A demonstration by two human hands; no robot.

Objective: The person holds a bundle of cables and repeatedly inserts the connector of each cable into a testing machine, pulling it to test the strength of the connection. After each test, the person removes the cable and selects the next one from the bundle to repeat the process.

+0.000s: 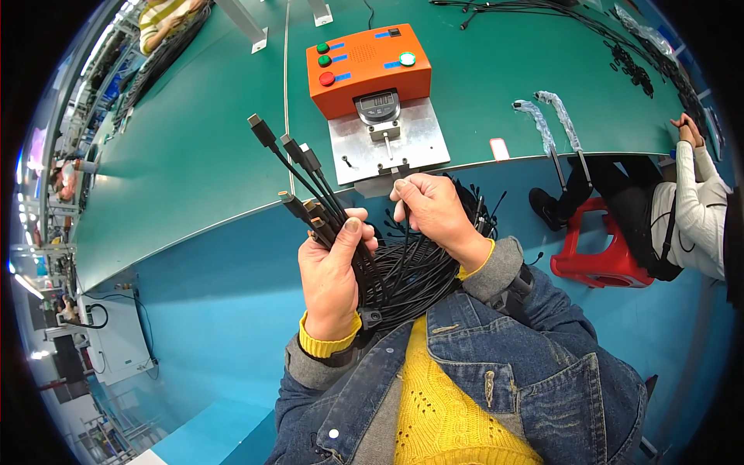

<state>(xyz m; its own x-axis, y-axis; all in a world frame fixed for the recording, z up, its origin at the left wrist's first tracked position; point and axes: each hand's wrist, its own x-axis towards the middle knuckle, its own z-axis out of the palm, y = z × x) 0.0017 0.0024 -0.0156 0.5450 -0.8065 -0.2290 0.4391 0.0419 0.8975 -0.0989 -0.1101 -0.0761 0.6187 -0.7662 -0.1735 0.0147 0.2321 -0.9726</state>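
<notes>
My left hand (335, 267) is closed round a bunch of black cables (310, 182), whose plug ends fan upward to the left. Between the thumb and fingers of my right hand (434, 211) is a single cable plug (397, 175), pointed at the front edge of a metal plate (422, 143). Whether the plug touches the fixture there I cannot tell. On that plate sits a small digital gauge (377, 105), in front of an orange box (368, 66) with green and red buttons and one lit button. A thick coil of black cable (411, 271) lies below my hands, on my lap.
The orange box stands on a green table (209, 132). Farther right are two plastic-wrapped pieces (554, 124), a small red-edged card (499, 149) and black cables (535, 12). A person in white (690, 209) sits on a red stool (601, 248) at the right. Another person's striped sleeve (159, 15) shows far left.
</notes>
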